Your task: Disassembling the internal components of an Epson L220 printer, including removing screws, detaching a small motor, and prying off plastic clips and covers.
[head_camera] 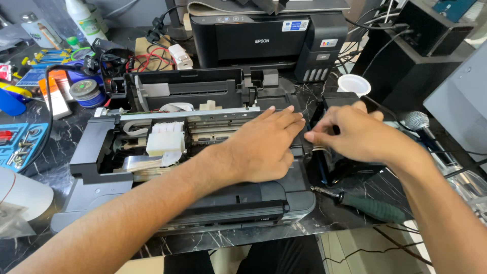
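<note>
A black printer with its cover off lies on the dark marble-patterned table, its white carriage and metal rail exposed. My left hand rests flat, fingers together, on the printer's right inner side. My right hand pinches something small at the black ink tank unit on the printer's right end; what it pinches is hidden by the fingers. The two hands' fingertips almost meet.
A green-handled screwdriver lies at the front right. A second, intact black printer stands behind. A white cup, a microphone, tape rolls, bottles, wires and a blue screw tray crowd the left and back.
</note>
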